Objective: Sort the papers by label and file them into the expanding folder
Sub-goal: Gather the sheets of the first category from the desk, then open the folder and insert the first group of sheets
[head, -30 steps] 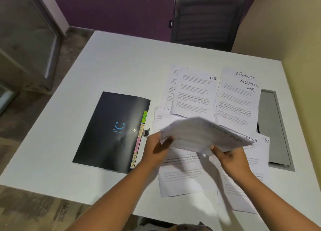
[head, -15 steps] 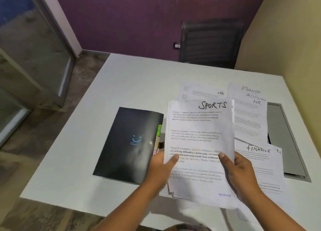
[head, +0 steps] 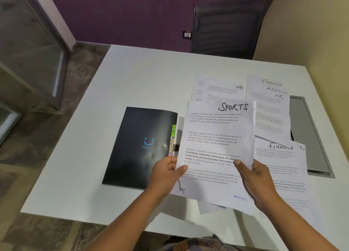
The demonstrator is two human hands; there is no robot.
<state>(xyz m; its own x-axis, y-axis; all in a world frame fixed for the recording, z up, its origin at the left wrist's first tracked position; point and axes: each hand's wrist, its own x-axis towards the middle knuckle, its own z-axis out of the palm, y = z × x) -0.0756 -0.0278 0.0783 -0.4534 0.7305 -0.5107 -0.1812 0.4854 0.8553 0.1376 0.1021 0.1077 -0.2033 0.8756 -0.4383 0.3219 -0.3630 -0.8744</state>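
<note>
An office is indicated. A mesh chair [head: 226, 28] is set at 12 o'clock beyond a white desk [head: 143, 77], a glass partition [head: 28, 48] at 9 o'clock, with papers [head: 222, 92] marked HR and FINANCE.

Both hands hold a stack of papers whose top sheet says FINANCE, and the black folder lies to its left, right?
No: the head view shows the top sheet of the stack reads SPORTS, not FINANCE. The left hand and right hand do hold it, with the folder to its left.

Head view, high, near, facing forward-down over white desk [head: 132, 84].
</note>
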